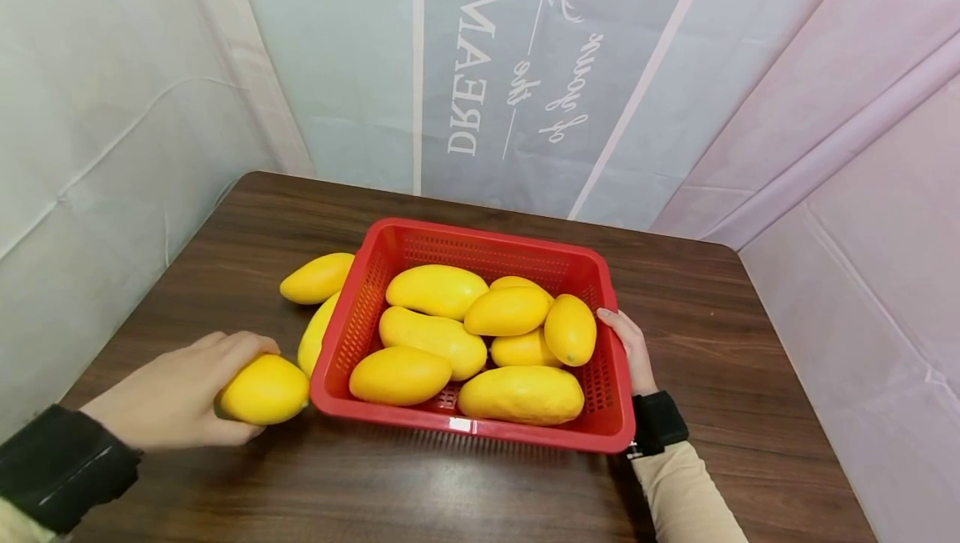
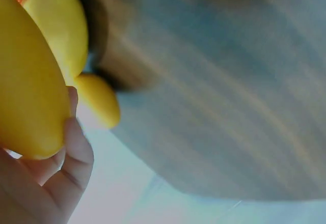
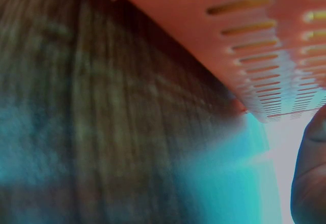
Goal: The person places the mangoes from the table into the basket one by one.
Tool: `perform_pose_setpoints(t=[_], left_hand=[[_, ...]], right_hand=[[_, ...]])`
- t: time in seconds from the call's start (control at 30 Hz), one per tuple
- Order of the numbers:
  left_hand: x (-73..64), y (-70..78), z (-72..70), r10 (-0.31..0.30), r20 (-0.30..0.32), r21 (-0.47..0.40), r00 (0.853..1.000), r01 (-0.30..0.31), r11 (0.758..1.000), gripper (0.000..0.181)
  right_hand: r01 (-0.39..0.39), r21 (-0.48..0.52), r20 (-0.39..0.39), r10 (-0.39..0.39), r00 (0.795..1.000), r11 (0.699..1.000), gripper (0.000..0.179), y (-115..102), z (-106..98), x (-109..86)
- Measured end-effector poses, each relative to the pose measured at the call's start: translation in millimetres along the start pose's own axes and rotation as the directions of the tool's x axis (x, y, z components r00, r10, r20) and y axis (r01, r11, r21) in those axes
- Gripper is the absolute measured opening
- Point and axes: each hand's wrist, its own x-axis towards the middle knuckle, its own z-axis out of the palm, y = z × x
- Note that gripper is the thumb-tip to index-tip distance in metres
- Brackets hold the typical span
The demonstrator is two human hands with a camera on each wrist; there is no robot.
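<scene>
My left hand grips a yellow mango just outside the left front corner of the red plastic basket. In the left wrist view the fingers curl against the lower end of that mango. Several mangoes lie inside the basket, some stacked toward its right side. My right hand holds the basket's right side, fingertips on the rim. The right wrist view shows the basket's slotted wall and only part of the hand.
Two more mangoes sit left of the basket: one farther back, another partly hidden by the basket wall. Everything stands on a dark wooden table. A printed curtain hangs behind it, with pale sheets at both sides.
</scene>
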Motion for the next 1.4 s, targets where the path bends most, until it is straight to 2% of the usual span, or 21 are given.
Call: perform_pose_setpoints(t=[0.23, 0.43, 0.53, 0.73, 0.83, 0.97, 1.2, 1.3, 1.4], left_hand=[[8.3, 5.5, -21.0, 0.0, -0.024, 0.024, 1.0, 0.001, 1.0, 0.069], [22.1, 14.3, -32.9, 0.054, -0.053, 0.017, 0.997, -0.054, 0.998, 0.063], [32.9, 22.0, -37.7, 0.063, -0.039, 0.007, 0.997, -0.063, 0.998, 0.066], [57.2, 39.2, -46.0, 0.097, 0.031, -0.017, 0.995, -0.097, 0.995, 0.081], [67.1, 47.1, -47.9, 0.116, 0.058, -0.041, 0.992, -0.114, 0.993, 0.083], [77.8, 55.9, -46.8, 0.148, 0.059, -0.049, 0.987, -0.145, 0.988, 0.073], [94.7, 69.6, -39.1, 0.19, 0.015, 0.059, 0.982, -0.191, 0.98, 0.068], [103.3, 76.8, -37.5, 0.19, 0.027, 0.058, 0.981, -0.191, 0.98, 0.068], [112.4, 83.2, -35.4, 0.159, 0.065, 0.042, 0.985, -0.161, 0.986, 0.07]], right_hand=[[-0.011, 0.001, 0.002, 0.011, 1.0, 1.0, 0.054, 1.3, -0.9, 0.2], [-0.001, 0.004, 0.008, 0.001, 1.0, 1.0, 0.054, 2.1, -0.8, 0.7], [0.0, 0.001, 0.008, 0.0, 1.0, 1.0, 0.054, 1.2, -0.6, 0.8], [-0.017, -0.003, -0.001, 0.017, 1.0, 1.0, 0.052, 0.9, -0.7, -0.1], [-0.019, 0.0, 0.005, 0.019, 1.0, 1.0, 0.053, 1.3, -0.9, -0.2], [-0.018, 0.001, 0.005, 0.018, 1.0, 1.0, 0.053, 1.0, -0.4, -0.1], [-0.02, -0.012, -0.007, 0.02, 1.0, 1.0, 0.052, 0.0, 0.1, -0.9], [-0.019, -0.009, -0.005, 0.019, 1.0, 1.0, 0.052, -0.5, 0.0, -0.9], [-0.017, -0.006, 0.0, 0.017, 1.0, 1.0, 0.053, -0.4, 0.0, -0.1]])
